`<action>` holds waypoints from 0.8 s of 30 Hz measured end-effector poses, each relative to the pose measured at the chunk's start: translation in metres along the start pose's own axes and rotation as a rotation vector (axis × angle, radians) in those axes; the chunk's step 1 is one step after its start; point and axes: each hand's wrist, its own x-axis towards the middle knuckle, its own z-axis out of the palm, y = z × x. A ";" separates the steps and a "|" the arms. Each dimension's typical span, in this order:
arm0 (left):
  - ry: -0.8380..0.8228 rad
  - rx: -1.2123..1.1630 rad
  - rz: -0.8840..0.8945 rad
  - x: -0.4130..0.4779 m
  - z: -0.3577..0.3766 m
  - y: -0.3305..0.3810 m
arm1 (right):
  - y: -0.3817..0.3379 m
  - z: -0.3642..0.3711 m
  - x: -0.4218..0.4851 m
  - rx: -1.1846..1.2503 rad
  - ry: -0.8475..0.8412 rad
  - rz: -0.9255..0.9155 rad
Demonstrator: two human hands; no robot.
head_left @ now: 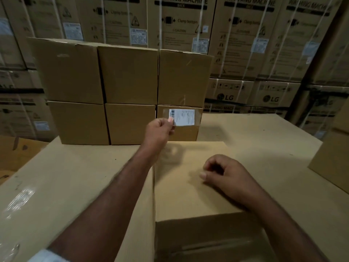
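Note:
My left hand [160,130] reaches forward and pinches the left edge of a white printed label on clear tape [182,117], held up in front of the lower right box of the stack. A plain brown carton [188,186] stands close in front of me. My right hand [224,176] rests on the carton's top with its fingers loosely curled, holding nothing.
Six brown boxes [128,76] are stacked in two rows of three on a wide cardboard surface [75,176]. Tall washing machine cartons [181,25] wall off the back. Another box edge [332,159] stands at the right.

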 end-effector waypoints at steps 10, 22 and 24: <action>-0.032 0.147 0.073 0.015 0.007 -0.032 | -0.005 0.015 0.065 -0.381 -0.075 0.059; -0.034 0.263 0.124 0.019 0.008 -0.038 | -0.009 0.017 0.016 -0.645 -0.059 -0.243; -0.034 0.299 0.131 0.020 0.009 -0.040 | -0.009 0.014 0.003 -0.663 -0.071 -0.236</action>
